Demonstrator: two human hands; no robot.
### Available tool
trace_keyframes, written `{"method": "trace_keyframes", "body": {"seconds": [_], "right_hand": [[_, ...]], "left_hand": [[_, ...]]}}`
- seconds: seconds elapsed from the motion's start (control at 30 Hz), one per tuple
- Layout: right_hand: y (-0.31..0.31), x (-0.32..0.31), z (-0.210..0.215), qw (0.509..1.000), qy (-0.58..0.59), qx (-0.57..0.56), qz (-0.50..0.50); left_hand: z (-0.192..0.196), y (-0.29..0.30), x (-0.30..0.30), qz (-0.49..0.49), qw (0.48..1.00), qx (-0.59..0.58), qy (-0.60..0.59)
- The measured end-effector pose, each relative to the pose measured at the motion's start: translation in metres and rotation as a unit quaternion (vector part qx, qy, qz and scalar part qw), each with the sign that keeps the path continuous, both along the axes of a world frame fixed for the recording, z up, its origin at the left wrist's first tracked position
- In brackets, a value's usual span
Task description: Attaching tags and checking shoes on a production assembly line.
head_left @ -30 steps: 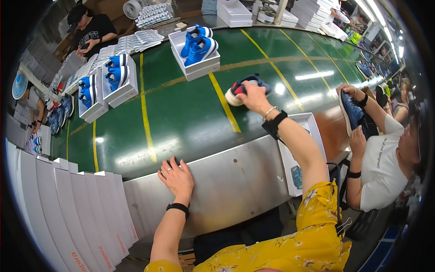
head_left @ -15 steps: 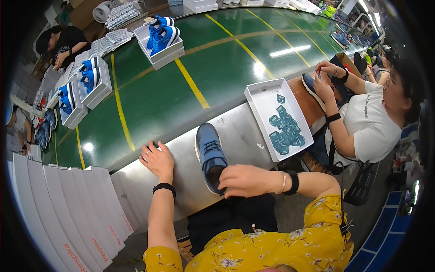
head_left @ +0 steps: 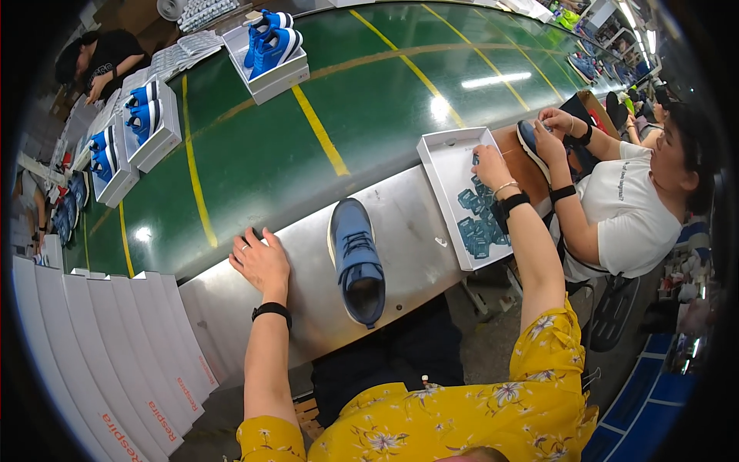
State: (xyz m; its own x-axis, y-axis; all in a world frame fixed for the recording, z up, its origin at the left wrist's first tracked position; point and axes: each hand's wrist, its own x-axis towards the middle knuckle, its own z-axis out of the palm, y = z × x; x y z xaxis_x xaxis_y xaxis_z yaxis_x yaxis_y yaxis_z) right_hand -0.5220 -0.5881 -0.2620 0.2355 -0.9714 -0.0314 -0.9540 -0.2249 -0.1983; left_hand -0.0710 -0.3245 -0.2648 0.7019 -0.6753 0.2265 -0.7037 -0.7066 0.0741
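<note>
A blue sneaker [head_left: 359, 250] with a strap and dark sole lining stands on the metal bench [head_left: 416, 231] between my arms, its toe pointing away from me. My left hand [head_left: 262, 262] lies at the bench's far edge, left of the sneaker, fingers spread and holding nothing. Over the white box lid [head_left: 439, 173] on the right, my right hand [head_left: 493, 167] has its fingertips pinched on a small dark teal tag [head_left: 475, 160]. Several more such tags [head_left: 479, 223] lie heaped in the lid, partly hidden by my right wrist.
Nested white shoeboxes [head_left: 115, 339] stand at the left. Across the green conveyor belt [head_left: 254, 154] are open boxes with bright blue sneakers [head_left: 274, 52]. At the right, a co-worker in a white shirt [head_left: 635, 204] handles a dark shoe [head_left: 531, 142].
My right hand has left the sneaker's heel opening and reached right into the lid, onto a tag. My left hand stays spread at the bench edge.
</note>
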Motion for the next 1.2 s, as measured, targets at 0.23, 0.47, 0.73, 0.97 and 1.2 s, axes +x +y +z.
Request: {"method": "trace_keyframes", "body": {"seconds": [0.23,0.47,0.73,0.97,1.2], "right_hand": [[-0.043,-0.008,-0.005,0.994,0.071,0.077,-0.023],[-0.032,0.005,0.018,0.993,0.097,0.061,-0.040],[0.025,0.000,0.063,0.986,-0.160,0.042,-0.026],[0.117,0.054,0.108,0.842,-0.454,0.292,-0.010],[0.148,0.121,0.121,0.723,-0.482,0.482,0.107]], "left_hand": [[-0.001,-0.006,-0.005,0.003,1.000,0.012,-0.002],[0.003,-0.007,-0.005,0.002,1.000,0.021,0.010],[-0.010,-0.005,0.005,-0.005,0.997,-0.017,0.071],[0.070,-0.009,-0.032,-0.278,0.833,-0.225,0.423],[0.135,-0.012,-0.115,-0.519,0.708,-0.190,0.440]]}}
